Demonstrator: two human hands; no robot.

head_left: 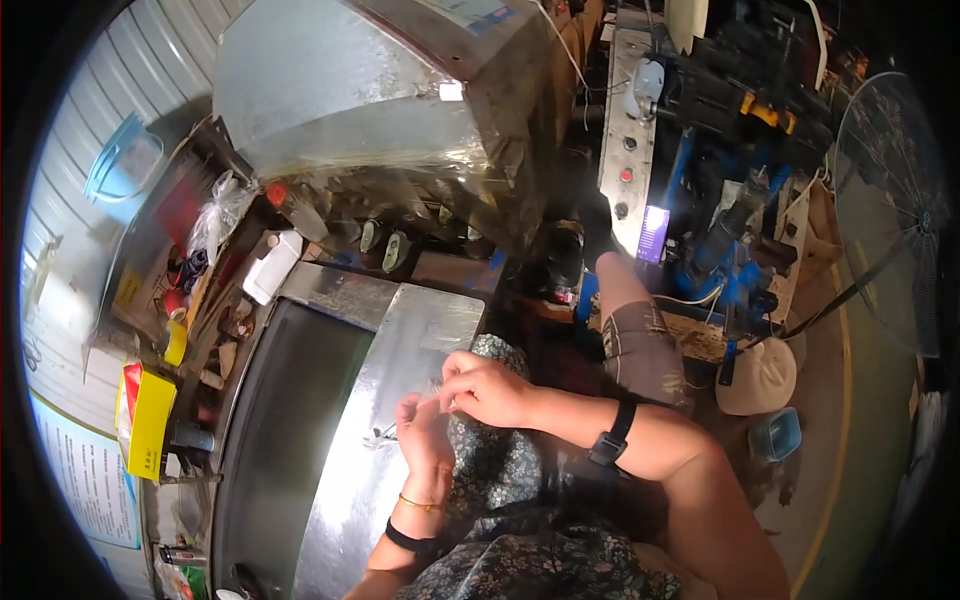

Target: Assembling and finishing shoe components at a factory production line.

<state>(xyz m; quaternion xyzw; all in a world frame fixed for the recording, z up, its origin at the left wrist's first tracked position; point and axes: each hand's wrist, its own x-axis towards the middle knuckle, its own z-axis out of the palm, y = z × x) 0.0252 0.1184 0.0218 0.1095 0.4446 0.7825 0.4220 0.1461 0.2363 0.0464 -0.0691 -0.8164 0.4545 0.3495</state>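
My left hand [426,437] and my right hand [486,390] meet above my lap, beside the edge of a shiny metal plate [345,490]. The fingertips of both are pinched close together. Between them is a hint of something small and thin, too faint to name. A few small shiny pieces [380,437] lie on the plate just left of my left hand; their kind is unclear. Under my hands spreads a dark flowered cloth [495,460]. Left of the plate runs a dark belt-like surface [290,400].
A large metal hood [340,90] stands ahead. To the right are a control panel [627,150] with buttons, a blue-framed machine [735,220], a fan [890,210], a pale jug [758,378] and a blue tub [776,434]. A yellow box [150,425] sits at the left.
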